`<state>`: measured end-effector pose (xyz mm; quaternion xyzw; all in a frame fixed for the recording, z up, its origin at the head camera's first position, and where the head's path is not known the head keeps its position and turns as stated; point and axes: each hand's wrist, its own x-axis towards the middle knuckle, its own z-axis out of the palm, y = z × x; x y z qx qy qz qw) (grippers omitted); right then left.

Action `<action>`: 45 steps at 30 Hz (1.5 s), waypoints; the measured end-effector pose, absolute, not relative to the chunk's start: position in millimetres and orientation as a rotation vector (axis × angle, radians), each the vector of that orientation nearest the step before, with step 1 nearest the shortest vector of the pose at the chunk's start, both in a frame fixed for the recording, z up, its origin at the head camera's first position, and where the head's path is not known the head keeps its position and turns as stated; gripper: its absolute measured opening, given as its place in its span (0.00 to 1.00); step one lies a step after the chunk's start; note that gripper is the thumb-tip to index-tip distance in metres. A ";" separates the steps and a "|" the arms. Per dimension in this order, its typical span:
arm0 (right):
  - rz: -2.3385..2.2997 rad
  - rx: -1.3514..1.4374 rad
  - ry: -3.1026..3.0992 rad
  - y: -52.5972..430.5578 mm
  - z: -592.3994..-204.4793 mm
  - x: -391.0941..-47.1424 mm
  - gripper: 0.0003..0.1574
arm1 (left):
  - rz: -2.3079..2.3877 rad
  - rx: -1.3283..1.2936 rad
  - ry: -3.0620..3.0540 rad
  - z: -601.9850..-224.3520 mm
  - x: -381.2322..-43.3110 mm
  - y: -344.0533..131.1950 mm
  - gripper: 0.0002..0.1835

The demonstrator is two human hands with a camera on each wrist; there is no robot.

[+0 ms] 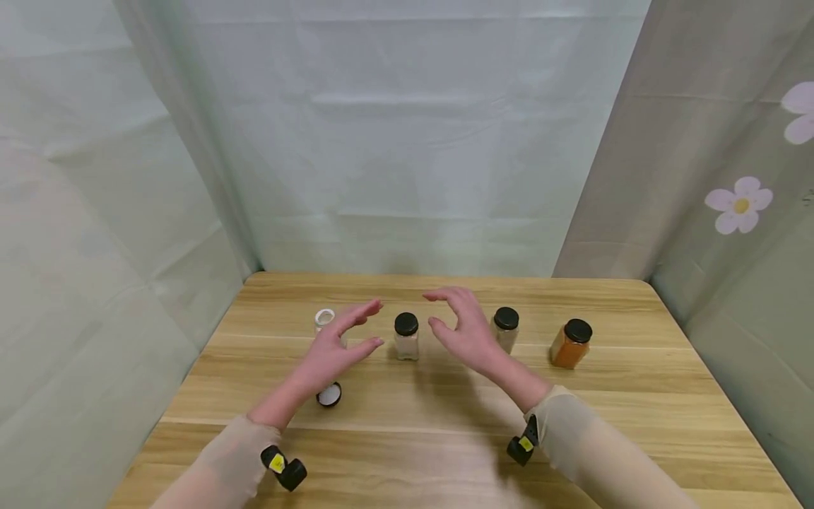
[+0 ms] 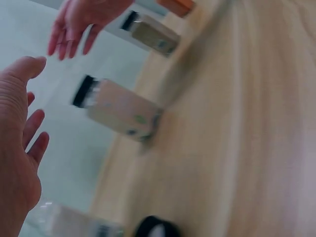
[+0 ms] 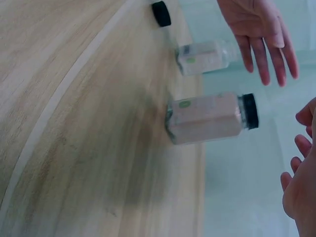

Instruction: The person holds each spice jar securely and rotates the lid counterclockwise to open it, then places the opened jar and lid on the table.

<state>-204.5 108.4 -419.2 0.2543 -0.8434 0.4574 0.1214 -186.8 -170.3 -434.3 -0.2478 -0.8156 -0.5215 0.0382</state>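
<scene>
Loose pale sleeves [image 1: 600,442] come closest, each with a small black wrist camera [image 1: 523,445] at its cuff; beyond them two bare hands flank the capped middle jar [image 1: 406,336], which stands upright on the wooden table [image 1: 407,459] and serves here as the clock's centre, seen from the head view. The left hand [image 1: 333,348] is at nine o'clock, the right hand [image 1: 466,329] at three; thumb and fingers are parted wide on both, curved slightly inward, holding nothing and apart from the jar.

That jar is clear and squarish, with pale pinkish contents below a black lid; it should prove stiff, modest in weight and steady on its base, though whether it is glass or plastic I cannot tell; if glass, it would chip in a fall. Its smooth walls may slip under dry fingers; the flat sides at mid-height look the surest hold, with the lid's rim offering a second, narrower one.

Also at nine, partly behind the left hand, stands an uncapped jar [image 1: 323,319]; a loose lid [image 1: 328,394] lies pale side up at eight; toward three, past the right hand, come a beige jar [image 1: 506,326] and, farther out, an orange jar [image 1: 570,345], both black-lidded.
</scene>
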 end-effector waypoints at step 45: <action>1.438 0.666 -2.584 72.4 -462.5 -229.2 0.34 | -1.797 -0.552 -2.666 -492.6 -222.8 -132.1 0.30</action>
